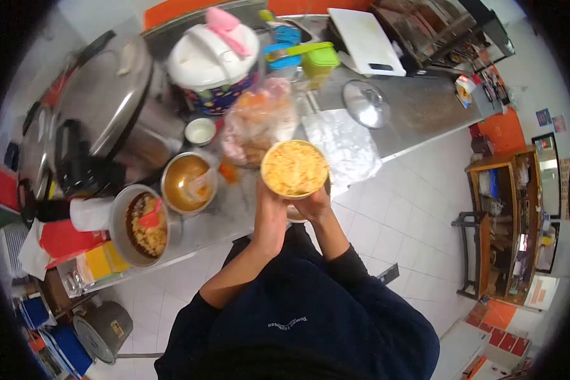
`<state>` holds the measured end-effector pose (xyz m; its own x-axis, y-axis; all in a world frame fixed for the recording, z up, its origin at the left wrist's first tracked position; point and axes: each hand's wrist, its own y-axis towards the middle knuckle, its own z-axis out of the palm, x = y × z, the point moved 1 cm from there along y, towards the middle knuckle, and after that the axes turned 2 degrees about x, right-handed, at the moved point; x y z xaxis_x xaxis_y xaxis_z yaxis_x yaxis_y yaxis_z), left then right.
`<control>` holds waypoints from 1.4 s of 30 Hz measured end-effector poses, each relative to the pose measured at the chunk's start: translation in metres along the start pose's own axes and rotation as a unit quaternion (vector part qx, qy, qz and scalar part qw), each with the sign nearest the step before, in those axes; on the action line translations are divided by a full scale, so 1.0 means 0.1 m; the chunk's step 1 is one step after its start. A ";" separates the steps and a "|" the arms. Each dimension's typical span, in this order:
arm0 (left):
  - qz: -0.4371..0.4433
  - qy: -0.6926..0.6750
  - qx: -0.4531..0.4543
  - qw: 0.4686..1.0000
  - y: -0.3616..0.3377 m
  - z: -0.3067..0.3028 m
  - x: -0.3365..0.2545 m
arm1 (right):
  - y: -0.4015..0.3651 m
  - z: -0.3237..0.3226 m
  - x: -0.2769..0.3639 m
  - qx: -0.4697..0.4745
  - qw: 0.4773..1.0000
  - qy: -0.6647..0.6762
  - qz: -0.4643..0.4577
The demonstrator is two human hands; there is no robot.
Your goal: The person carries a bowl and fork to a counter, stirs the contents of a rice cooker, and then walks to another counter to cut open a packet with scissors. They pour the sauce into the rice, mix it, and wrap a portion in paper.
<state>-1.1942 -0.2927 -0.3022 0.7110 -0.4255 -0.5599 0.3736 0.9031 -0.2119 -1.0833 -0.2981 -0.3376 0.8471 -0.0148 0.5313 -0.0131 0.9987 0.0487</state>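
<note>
A round bowl (294, 168) heaped with yellow-orange rice is held up in front of me above the steel counter's edge. My left hand (269, 212) grips its lower left side. Its lower right side and underside rest in my right hand (311, 206). Both forearms reach up from my dark blue top. Directly behind the bowl lies a clear plastic bag (259, 120) of food.
On the steel counter (418, 107) stand a pot of brown sauce (185, 182), a pot with food and a red spoon (142, 225), a white rice cooker (212, 60), a large steel cooker (104, 107), a glass lid (364, 101) and a foil sheet (342, 142). A wooden shelf (510, 221) stands at right on the white tiled floor.
</note>
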 end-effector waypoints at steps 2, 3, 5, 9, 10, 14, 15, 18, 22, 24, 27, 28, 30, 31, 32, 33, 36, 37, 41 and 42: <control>-0.062 0.088 0.002 0.994 0.10 0.17 0.33 | -0.11 -0.26 0.37 -0.018 0.998 0.037 -0.052; -0.062 0.084 0.000 0.995 0.15 0.25 0.47 | -0.14 -0.50 0.56 -0.033 0.996 0.058 -0.067; -0.082 0.284 -0.004 0.955 0.24 0.33 0.78 | -0.19 -0.83 1.01 -0.127 0.982 0.088 -0.112; -0.097 0.305 -0.039 0.947 0.39 0.37 1.19 | -0.07 -1.69 1.61 -0.191 0.977 0.067 -0.070; -0.083 0.310 -0.051 0.946 0.43 0.36 1.25 | 0.01 -1.86 1.69 -0.229 0.952 -0.194 -0.065; -0.019 0.325 -0.130 0.937 0.47 0.32 1.30 | 0.34 -2.25 1.51 -0.140 0.623 -0.765 -0.082; -0.015 0.324 -0.141 0.935 0.44 0.29 1.28 | 0.38 -2.24 1.43 -0.084 0.472 -0.875 -0.071; -0.002 0.329 -0.179 0.927 0.36 0.16 1.14 | 0.44 -2.34 1.40 -0.073 0.480 -0.868 -0.105; 0.039 0.314 -0.246 0.916 0.11 -0.11 0.86 | 0.39 -2.19 1.66 -0.070 0.530 -0.830 -0.159; 0.057 0.294 -0.281 0.912 -0.07 -0.26 0.69 | 0.36 -1.84 1.73 -0.136 0.682 -0.703 -0.150; 0.092 0.250 -0.336 0.903 -0.40 -0.64 0.44 | 0.33 -1.09 1.58 -0.116 0.972 -0.191 0.074; 0.100 0.166 -0.355 0.914 -0.51 -0.80 0.38 | 0.34 -0.90 1.39 -0.064 0.985 -0.097 0.125; 0.124 0.021 -0.368 0.921 -0.73 -1.22 0.33 | 0.42 -0.48 0.89 0.046 0.973 0.031 0.225; 0.147 0.020 -0.381 0.913 -0.85 -1.40 0.29 | 0.46 -0.24 0.59 0.101 0.954 0.066 0.274; 0.147 -0.030 -0.378 0.914 -0.94 -1.51 0.25 | 0.52 0.03 0.27 0.085 0.942 0.023 0.324; 0.146 -0.078 -0.372 0.913 -1.05 -1.63 0.20 | 0.53 0.33 -0.07 0.090 0.937 -0.032 0.335; 0.143 -0.144 -0.445 0.872 -1.25 -1.83 -0.06 | 0.70 0.70 -1.18 0.171 0.896 -0.102 0.396; 0.149 -0.140 -0.447 0.871 -1.30 -1.92 -0.17 | 0.75 0.89 -1.47 0.196 0.890 -0.116 0.396; 0.248 -0.119 -0.453 0.848 -1.43 -2.32 -0.56 | 0.74 1.07 -2.28 0.167 0.862 -0.376 0.294; 0.267 -0.116 -0.437 0.851 -1.46 -2.41 -0.68 | 0.70 0.92 -2.40 0.224 0.764 -0.605 -0.004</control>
<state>-1.4411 -0.3815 -0.4259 0.7764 0.1504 -0.6121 -0.5537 0.6267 -0.5484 -1.3365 -0.2293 -0.3843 -0.2601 -0.3255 0.9091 -0.4212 0.8854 0.1965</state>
